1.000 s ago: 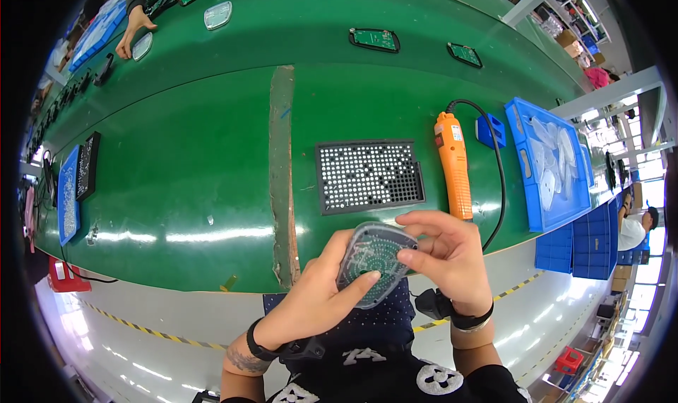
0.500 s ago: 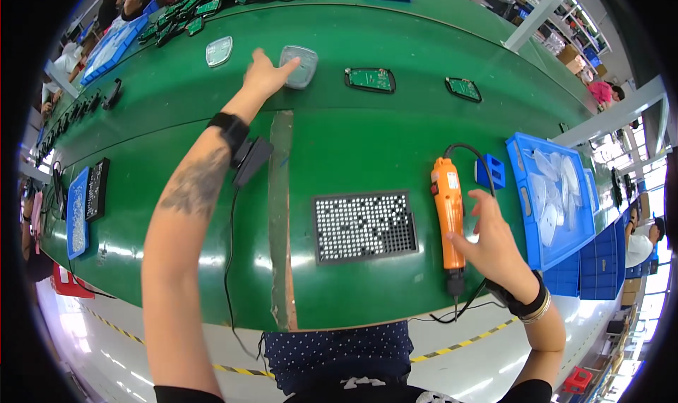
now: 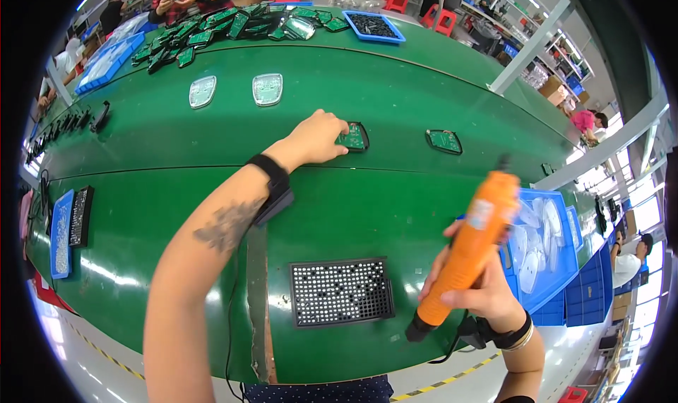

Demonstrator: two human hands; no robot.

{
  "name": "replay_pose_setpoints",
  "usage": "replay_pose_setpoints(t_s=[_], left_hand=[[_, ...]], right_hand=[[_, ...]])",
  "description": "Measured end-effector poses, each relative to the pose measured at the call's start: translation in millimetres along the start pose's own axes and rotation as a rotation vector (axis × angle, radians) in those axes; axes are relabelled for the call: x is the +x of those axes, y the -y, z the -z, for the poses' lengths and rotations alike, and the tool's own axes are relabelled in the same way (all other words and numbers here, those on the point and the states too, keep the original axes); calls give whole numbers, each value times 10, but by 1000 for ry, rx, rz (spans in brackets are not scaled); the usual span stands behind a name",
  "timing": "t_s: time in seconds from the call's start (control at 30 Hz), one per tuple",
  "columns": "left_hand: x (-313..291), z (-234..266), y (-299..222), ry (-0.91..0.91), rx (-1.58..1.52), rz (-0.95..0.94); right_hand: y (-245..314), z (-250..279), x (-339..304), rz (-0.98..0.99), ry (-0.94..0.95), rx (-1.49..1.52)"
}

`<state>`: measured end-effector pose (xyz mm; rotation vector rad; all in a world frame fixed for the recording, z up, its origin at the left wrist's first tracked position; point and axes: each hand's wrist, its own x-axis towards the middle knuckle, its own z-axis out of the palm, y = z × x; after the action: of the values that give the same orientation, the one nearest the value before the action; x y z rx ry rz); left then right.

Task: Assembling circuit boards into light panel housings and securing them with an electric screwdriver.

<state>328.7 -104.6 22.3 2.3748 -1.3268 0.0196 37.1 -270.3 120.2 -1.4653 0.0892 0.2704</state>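
My left hand [image 3: 318, 138] stretches to the far part of the green table, its fingers and thumb closed about the left end of a green circuit board [image 3: 358, 137] in a black frame. The hand covers the board's left part. In my right hand [image 3: 491, 293], above the table's near right, is an orange electric screwdriver [image 3: 466, 255], tilted with its black tip end [image 3: 419, 328] down toward the left. A second framed circuit board [image 3: 443, 141] lies farther right. Two clear-topped panels, a left one [image 3: 203, 91] and a right one [image 3: 268, 89], lie beyond my left hand.
A black grid tray [image 3: 341, 291] of small white pieces sits near the front edge. Beyond my right hand stands a blue bin [image 3: 558, 276] of clear covers. Far back are a heap of circuit boards [image 3: 233, 25], a blue tray [image 3: 374, 27] of black parts and a co-worker's hands [image 3: 180, 0].
My right hand has picked the screwdriver up off the table. My left hand has let go of the clear-topped panel and moved right to the framed circuit board.
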Motion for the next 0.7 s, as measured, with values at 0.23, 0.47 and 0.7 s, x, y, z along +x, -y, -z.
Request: replay_pose_setpoints(t_s=[0.23,0.47,0.7], left_hand=[[-1642,730,-1301,70,-129,-156],[-2640,259,-2116,60,-385,64],[-2652,-168,-2154,-83,-326,208]], right_hand=[[94,-177,145,757,-367,176],[-6,-276,183,863,-361,129],[-137,-395,166,906,-312,9]])
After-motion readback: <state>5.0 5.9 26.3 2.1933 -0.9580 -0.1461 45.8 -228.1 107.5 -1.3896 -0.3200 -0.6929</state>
